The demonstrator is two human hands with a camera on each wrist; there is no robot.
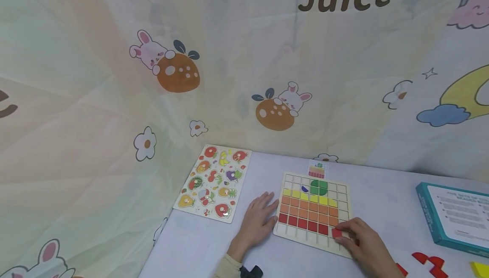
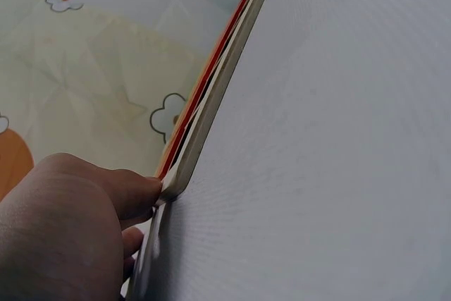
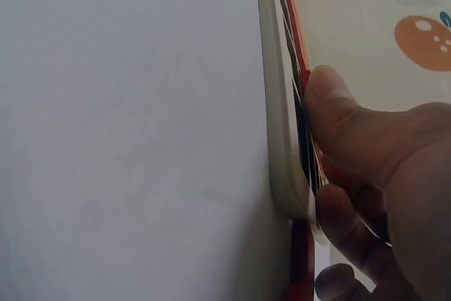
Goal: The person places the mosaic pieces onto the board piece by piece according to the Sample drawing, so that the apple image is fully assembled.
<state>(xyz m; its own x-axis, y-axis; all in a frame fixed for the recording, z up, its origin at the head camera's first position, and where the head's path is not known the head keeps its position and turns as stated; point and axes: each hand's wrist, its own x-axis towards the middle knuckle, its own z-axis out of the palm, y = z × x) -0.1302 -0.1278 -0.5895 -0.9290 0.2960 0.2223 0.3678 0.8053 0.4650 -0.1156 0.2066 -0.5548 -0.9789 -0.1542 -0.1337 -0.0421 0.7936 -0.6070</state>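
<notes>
A pale grid board lies on the white table in the head view. Rows of red tiles, orange tiles and yellow tiles fill its middle cells. Green curved pieces and a small blue piece sit near its top. My right hand pinches a red square tile between thumb and fingers, over the right end of the red row. Along the board's left edge rests my left hand, fingers extended; its thumb touches the board's corner in the left wrist view.
A fruit picture board lies at the left. Behind the grid stands a small pattern card. To the right are a teal-edged box, loose red pieces and a yellow piece. A printed cloth hangs behind the table.
</notes>
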